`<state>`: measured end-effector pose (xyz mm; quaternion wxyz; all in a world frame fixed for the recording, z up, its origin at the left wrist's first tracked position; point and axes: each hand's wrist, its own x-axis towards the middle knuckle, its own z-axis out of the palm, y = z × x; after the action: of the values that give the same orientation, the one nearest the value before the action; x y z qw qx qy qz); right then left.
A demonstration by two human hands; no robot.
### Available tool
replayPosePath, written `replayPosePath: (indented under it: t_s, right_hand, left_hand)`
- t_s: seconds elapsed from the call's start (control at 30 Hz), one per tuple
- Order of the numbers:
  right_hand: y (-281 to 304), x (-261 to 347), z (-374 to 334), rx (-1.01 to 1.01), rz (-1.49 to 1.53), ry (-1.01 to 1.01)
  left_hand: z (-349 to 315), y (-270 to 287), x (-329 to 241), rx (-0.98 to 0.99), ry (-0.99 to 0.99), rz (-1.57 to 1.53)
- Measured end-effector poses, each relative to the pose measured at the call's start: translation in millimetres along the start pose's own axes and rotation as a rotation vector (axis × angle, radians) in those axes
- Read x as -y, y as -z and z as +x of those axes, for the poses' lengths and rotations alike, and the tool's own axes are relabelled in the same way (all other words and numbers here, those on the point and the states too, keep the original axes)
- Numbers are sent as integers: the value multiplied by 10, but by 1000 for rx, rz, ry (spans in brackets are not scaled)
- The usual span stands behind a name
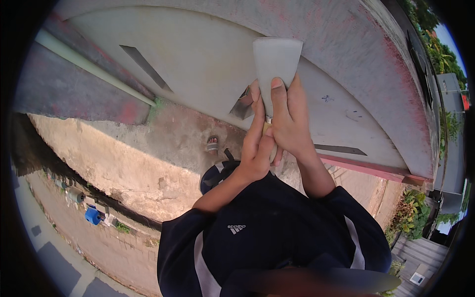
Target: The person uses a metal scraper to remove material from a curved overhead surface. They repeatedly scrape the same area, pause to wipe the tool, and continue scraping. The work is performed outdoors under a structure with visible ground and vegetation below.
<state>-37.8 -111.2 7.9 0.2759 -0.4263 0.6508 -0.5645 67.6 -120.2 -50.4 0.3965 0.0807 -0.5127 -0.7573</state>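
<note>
A putty knife [278, 57] with a broad pale blade and a yellowish handle is held up in front of my chest, blade pointing away from me. My right hand [291, 121] grips it from the right, thumb pressed along the blade's face. From the left, my left hand [258, 151] wraps the handle, with fingers reaching up beside the blade's edge. Most of the handle is hidden by my hands. Behind the blade stands a grey-white panel [198, 54] with dark slanted slots; whether the blade touches it I cannot tell.
A curved grey wall edge with reddish marks [346, 44] frames the panel. At left runs a pale pipe [94, 72]. Below is a worn concrete floor [173, 133] with a sandalled foot [213, 144]. A blue container [92, 216] stands lower left; plants [414, 215] grow at right.
</note>
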Motion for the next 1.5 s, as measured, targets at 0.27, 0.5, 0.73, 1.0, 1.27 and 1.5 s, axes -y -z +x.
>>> replayPosePath:
  t_s: [0.27, 0.5, 0.73, 1.0, 1.27, 1.5]
  right_hand:
    - [-95, 51, 58, -44, 1, 48]
    - [-156, 42, 100, -27, 0, -119]
    - [-243, -147, 123, -19, 98, 55]
    - [-240, -21, 162, 0, 97, 30]
    - [-320, -66, 190, 50, 230, 20]
    - [-381, 150, 329, 95, 209, 21]
  left_hand:
    - [25, 58, 103, 28, -56, 2]
    - [57, 148, 40, -6, -50, 57]
    - [11, 173, -47, -33, 1, 57]
    - [104, 174, -129, -54, -39, 171]
    - [88, 274, -258, -24, 6, 199]
    - [168, 268, -374, -126, 4, 196]
